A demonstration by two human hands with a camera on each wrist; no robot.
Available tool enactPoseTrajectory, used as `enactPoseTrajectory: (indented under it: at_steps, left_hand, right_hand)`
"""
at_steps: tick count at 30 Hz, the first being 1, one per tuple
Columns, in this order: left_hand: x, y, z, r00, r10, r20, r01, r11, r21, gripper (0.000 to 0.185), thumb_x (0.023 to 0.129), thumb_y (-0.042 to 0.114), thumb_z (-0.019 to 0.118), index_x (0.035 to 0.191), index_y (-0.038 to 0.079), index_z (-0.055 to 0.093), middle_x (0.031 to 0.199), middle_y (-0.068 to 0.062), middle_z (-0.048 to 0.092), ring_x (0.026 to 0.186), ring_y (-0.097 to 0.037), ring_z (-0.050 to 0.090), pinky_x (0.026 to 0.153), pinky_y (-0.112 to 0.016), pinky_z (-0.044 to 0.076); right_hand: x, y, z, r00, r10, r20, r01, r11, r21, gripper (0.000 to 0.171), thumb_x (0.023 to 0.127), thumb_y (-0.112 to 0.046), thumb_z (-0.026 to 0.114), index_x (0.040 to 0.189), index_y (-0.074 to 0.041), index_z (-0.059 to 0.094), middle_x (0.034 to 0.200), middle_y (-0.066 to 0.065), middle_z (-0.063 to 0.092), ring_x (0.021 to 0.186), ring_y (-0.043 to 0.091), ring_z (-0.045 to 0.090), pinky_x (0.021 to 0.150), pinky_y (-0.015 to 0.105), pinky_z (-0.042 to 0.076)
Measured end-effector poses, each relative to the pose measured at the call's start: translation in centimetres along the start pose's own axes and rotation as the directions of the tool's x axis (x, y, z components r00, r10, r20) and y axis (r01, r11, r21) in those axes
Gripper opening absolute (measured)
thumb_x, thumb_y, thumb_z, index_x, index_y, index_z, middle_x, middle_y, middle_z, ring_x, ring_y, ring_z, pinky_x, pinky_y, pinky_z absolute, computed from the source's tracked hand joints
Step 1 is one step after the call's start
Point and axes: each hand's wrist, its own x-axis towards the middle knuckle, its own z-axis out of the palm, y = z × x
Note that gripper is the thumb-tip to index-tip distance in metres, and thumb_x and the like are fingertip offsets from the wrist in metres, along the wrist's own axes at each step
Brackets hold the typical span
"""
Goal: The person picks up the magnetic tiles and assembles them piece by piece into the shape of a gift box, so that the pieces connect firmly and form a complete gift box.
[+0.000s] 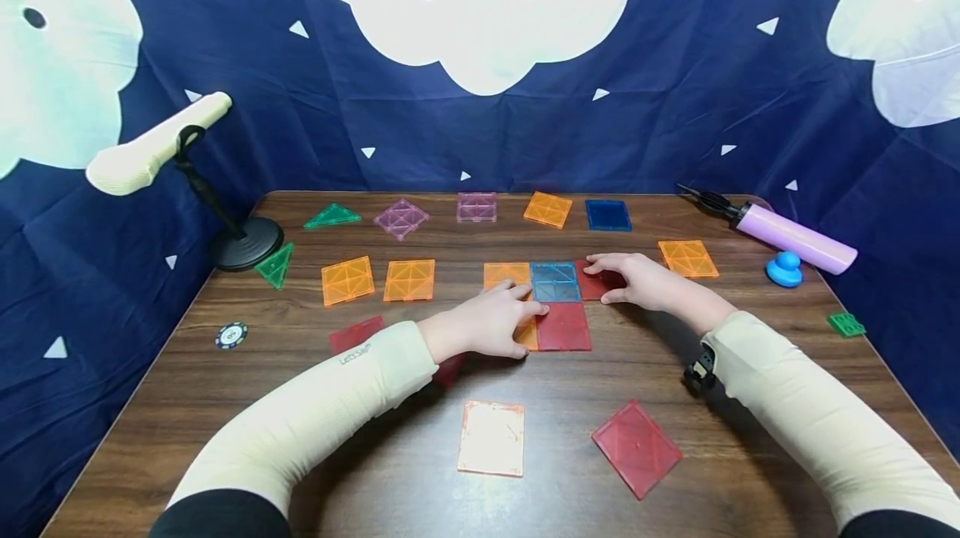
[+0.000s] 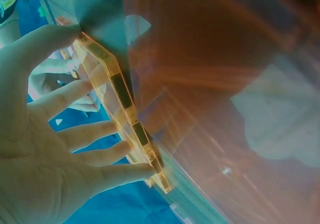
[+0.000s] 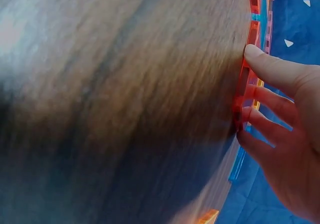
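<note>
Near the table's middle, flat translucent magnetic tiles lie edge to edge: an upper orange tile (image 1: 504, 273), a light-blue tile (image 1: 557, 283), a lower red tile (image 1: 564, 328) and a lower orange tile (image 1: 533, 338), mostly covered. My left hand (image 1: 486, 323) rests over the orange ones, fingers spread; its index fingertip reaches the lower red tile. In the left wrist view, thumb and fingers line up along an orange tile edge (image 2: 122, 91). At the blue tile's right side, my right hand (image 1: 637, 281) pinches another red tile (image 1: 592, 283), thumb on the near edge (image 3: 243, 81).
Several orange, purple and green tiles and a dark-blue tile (image 1: 608, 215) lie farther back. A pale tile (image 1: 491, 439) and a red tile (image 1: 637, 448) lie nearer. Around the sides are a black stand (image 1: 247, 243), poker chip (image 1: 231, 335), pink pump (image 1: 798, 238) and blue knob-topped piece (image 1: 784, 270).
</note>
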Motion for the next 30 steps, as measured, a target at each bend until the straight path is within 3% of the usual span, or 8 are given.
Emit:
enactPoseTrajectory:
  at_steps: [7, 11, 16, 21, 25, 30]
  left_hand:
    - [0.1, 0.0, 0.2, 1.000, 0.005, 0.001, -0.005, 1.000, 0.010, 0.066, 0.089, 0.037, 0.077, 0.148, 0.018, 0.055, 0.158, -0.022, 0.037, 0.143, -0.048, 0.034, 0.111, -0.059, 0.035]
    - [-0.1, 0.0, 0.3, 1.000, 0.004, 0.001, -0.004, 1.000, 0.011, 0.067, 0.089, 0.038, 0.077, 0.149, 0.019, 0.055, 0.158, -0.022, 0.037, 0.143, -0.047, 0.034, 0.112, -0.058, 0.035]
    - [-0.4, 0.0, 0.2, 1.000, 0.000, 0.005, 0.000, 1.000, 0.005, 0.067, 0.089, 0.037, 0.077, 0.149, 0.018, 0.055, 0.158, -0.023, 0.037, 0.143, -0.049, 0.034, 0.112, -0.058, 0.035]
    - [-0.3, 0.0, 0.2, 1.000, 0.008, -0.007, -0.008, 1.000, 0.011, 0.067, 0.088, 0.038, 0.077, 0.148, 0.017, 0.055, 0.158, -0.023, 0.037, 0.142, -0.049, 0.035, 0.111, -0.058, 0.036]
    - [-0.1, -0.1, 0.3, 1.000, 0.014, -0.010, -0.013, 1.000, 0.011, 0.067, 0.088, 0.038, 0.077, 0.148, 0.017, 0.055, 0.157, -0.023, 0.038, 0.141, -0.050, 0.036, 0.111, -0.057, 0.037]
    - [0.2, -0.2, 0.2, 1.000, 0.021, -0.017, -0.021, 1.000, 0.010, 0.067, 0.088, 0.037, 0.078, 0.147, 0.016, 0.056, 0.156, -0.024, 0.039, 0.140, -0.050, 0.037, 0.111, -0.056, 0.037]
  right_hand:
    - [-0.4, 0.4, 0.2, 0.999, 0.020, -0.033, -0.019, 0.999, 0.029, 0.048, 0.093, -0.013, 0.076, 0.137, -0.001, 0.062, 0.148, 0.027, 0.048, 0.137, 0.046, 0.043, 0.111, 0.061, 0.034]
    - [-1.3, 2.1, -0.7, 0.988, 0.099, -0.118, -0.096, 0.995, 0.034, 0.044, 0.098, -0.019, 0.071, 0.136, 0.000, 0.061, 0.146, 0.029, 0.050, 0.136, 0.047, 0.044, 0.112, 0.061, 0.032]
    - [-3.5, 5.1, -2.1, 0.958, 0.205, -0.203, -0.220, 0.974, -0.057, 0.045, 0.097, -0.015, 0.068, 0.134, 0.008, 0.056, 0.140, 0.038, 0.048, 0.131, 0.054, 0.044, 0.108, 0.064, 0.034]
    - [-6.0, 6.6, -2.7, 0.948, 0.275, -0.161, -0.294, 0.950, -0.107, 0.051, 0.098, -0.017, 0.068, 0.137, 0.011, 0.053, 0.138, 0.042, 0.046, 0.126, 0.059, 0.044, 0.104, 0.068, 0.035]
    - [-7.7, 5.9, -2.9, 0.964, 0.247, -0.098, -0.259, 0.955, -0.143, 0.060, 0.094, -0.023, 0.074, 0.139, 0.009, 0.054, 0.136, 0.042, 0.049, 0.123, 0.061, 0.046, 0.102, 0.070, 0.034]
    - [-9.3, 3.9, -2.8, 0.986, 0.146, -0.076, -0.157, 0.973, -0.168, 0.062, 0.079, -0.016, 0.087, 0.131, 0.007, 0.061, 0.125, 0.036, 0.058, 0.111, 0.057, 0.055, 0.093, 0.071, 0.040]
